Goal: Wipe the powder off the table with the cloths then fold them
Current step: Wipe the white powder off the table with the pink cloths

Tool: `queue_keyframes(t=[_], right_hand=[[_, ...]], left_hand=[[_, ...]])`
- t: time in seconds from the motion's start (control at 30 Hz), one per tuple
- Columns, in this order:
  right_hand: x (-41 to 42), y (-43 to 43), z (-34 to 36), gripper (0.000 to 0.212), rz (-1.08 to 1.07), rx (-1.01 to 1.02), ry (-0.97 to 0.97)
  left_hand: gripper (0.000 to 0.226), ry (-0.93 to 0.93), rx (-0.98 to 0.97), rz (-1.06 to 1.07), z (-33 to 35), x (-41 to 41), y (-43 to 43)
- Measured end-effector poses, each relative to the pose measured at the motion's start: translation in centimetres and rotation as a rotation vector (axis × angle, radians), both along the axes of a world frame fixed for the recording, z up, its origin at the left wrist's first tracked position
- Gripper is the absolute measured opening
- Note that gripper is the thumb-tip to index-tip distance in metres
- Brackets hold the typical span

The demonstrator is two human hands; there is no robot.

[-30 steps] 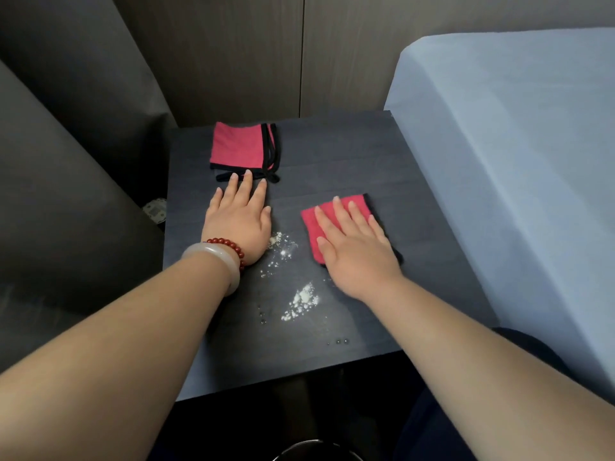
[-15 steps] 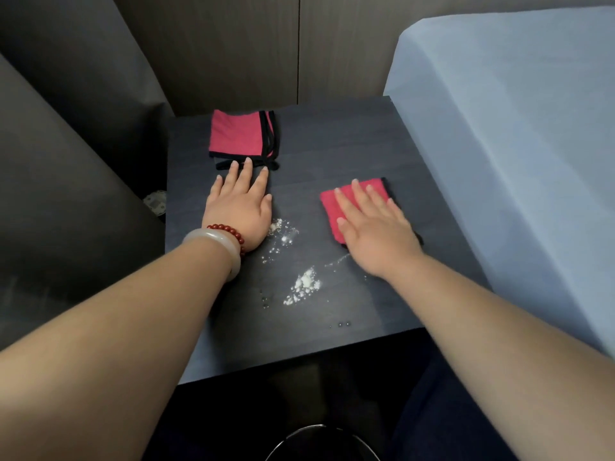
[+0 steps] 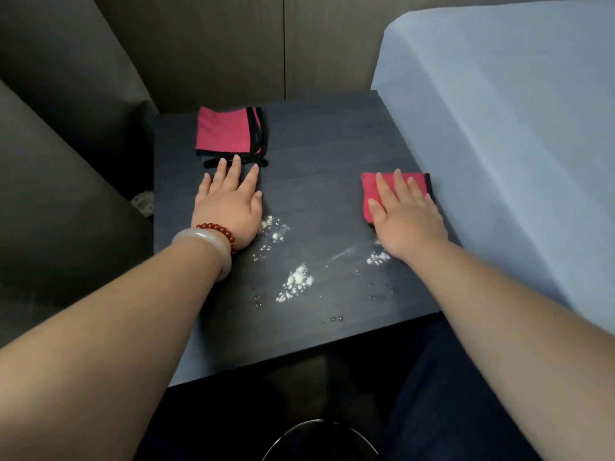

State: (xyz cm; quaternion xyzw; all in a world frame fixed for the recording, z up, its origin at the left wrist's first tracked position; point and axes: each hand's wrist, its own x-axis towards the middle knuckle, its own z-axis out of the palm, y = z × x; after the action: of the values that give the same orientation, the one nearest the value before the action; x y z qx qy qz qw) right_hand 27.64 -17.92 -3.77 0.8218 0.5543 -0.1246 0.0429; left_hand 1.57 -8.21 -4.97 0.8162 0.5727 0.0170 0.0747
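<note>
Pressing red cloth (image 3: 367, 189) flat under straight-fingered right hand (image 3: 406, 217), cloth's long side left-right, left hand (image 3: 229, 207) flat

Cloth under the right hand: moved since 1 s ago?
Yes. The cloth under the right hand slid right, away from the powder pile, toward the right edge of the table.

No words, brand marks, numbers or signs can be read anywhere. The red folded cloth with black edging (image 3: 226, 131) near the far left corner of the dark wood-grain table (image 3: 316, 154) is plain. So is the second red cloth (image 3: 366, 186) at its right edge. A small pale object (image 3: 142, 203) on the floor past the left edge is too blurred to read.
</note>
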Motion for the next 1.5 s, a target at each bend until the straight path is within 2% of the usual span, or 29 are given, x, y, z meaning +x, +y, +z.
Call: queue_keyframes(t=[0.07, 0.17, 0.23, 0.3, 0.37, 0.47, 0.6, 0.7, 0.77, 0.83, 0.9, 0.97, 1.03, 1.1, 1.13, 1.27, 1.33, 1.4, 1.5], right_hand=[[-1.6, -0.3, 0.0, 0.056, -0.054, 0.017, -0.003], [-7.9, -2.2, -0.1, 0.055, 0.201, 0.101, 0.068], [-8.2, -3.3, 0.0, 0.055, 0.330, 0.106, 0.076], [-4.3, -3.1, -0.1, 0.054, 0.267, 0.080, 0.034], [0.1, -3.0, 0.0, 0.055, 0.074, 0.024, 0.000], [0.5, -3.2, -0.1, 0.055, -0.074, 0.019, 0.012], [-6.7, -5.2, -0.1, 0.054, 0.163, 0.090, 0.051], [-6.9, -6.6, 0.1, 0.054, 0.289, 0.082, 0.060], [-3.9, -6.2, 0.0, 0.054, 0.225, 0.040, 0.044], [-1.4, -5.7, 0.0, 0.054, 0.060, 0.002, 0.026], [-1.6, -5.8, -0.1, 0.055, -0.044, 0.010, 0.010], [-4.5, -6.3, -0.2, 0.055, 0.014, 0.055, 0.016], [-7.2, -7.6, -0.1, 0.054, 0.187, 0.091, 0.047], [-6.7, -8.5, 0.1, 0.054, 0.295, 0.076, 0.054], [-5.2, -8.4, 0.2, 0.054, 0.283, 0.056, 0.042], [1.8, -7.5, 0.3, 0.056, -0.020, -0.052, 0.002], [1.4, -7.7, 0.3, 0.057, -0.089, -0.041, 0.005], [-2.2, -8.5, 0.2, 0.057, -0.022, 0.008, 0.014], [-6.9, -10.8, 0.1, 0.055, 0.225, 0.071, 0.052]], left_hand=[[0.054, 0.001, 0.004, 0.010, 0.0, 0.0, 0.0], [0.054, -0.003, 0.003, 0.016, 0.0, 0.0, 0.0], [0.053, -0.016, 0.001, 0.019, -0.1, 0.1, -0.1], [0.052, -0.051, -0.009, 0.019, 0.0, 0.0, 0.0], [0.050, -0.116, -0.015, 0.020, 0.3, -0.1, -0.2], [0.048, -0.230, 0.004, 0.049, 0.9, -0.5, -1.0], [0.049, -0.235, 0.041, 0.095, 1.3, -0.9, -3.1], [0.051, -0.171, 0.039, 0.111, 1.0, -1.1, -5.2], [0.052, -0.140, 0.031, 0.114, 0.8, -1.3, -6.8], [0.052, -0.137, 0.046, 0.113, 0.6, -1.3, -8.2], [0.054, -0.133, 0.057, 0.122, 0.5, -1.3, -9.3], [0.055, -0.117, 0.041, 0.145, 0.4, -1.4, -10.0], [0.057, -0.100, 0.025, 0.159, 0.3, -1.7, -10.6], [0.058, -0.083, 0.020, 0.152, 0.2, -1.9, -10.8], [0.058, -0.077, 0.020, 0.147, 0.2, -1.9, -10.8], [0.059, -0.063, 0.021, 0.145, 0.2, -1.7, -10.7], [0.060, -0.053, 0.022, 0.144, 0.1, -1.7, -10.7], [0.061, -0.046, 0.021, 0.144, 0.2, -1.8, -10.6], [0.060, -0.045, 0.022, 0.140, 0.2, -1.7, -10.6]])
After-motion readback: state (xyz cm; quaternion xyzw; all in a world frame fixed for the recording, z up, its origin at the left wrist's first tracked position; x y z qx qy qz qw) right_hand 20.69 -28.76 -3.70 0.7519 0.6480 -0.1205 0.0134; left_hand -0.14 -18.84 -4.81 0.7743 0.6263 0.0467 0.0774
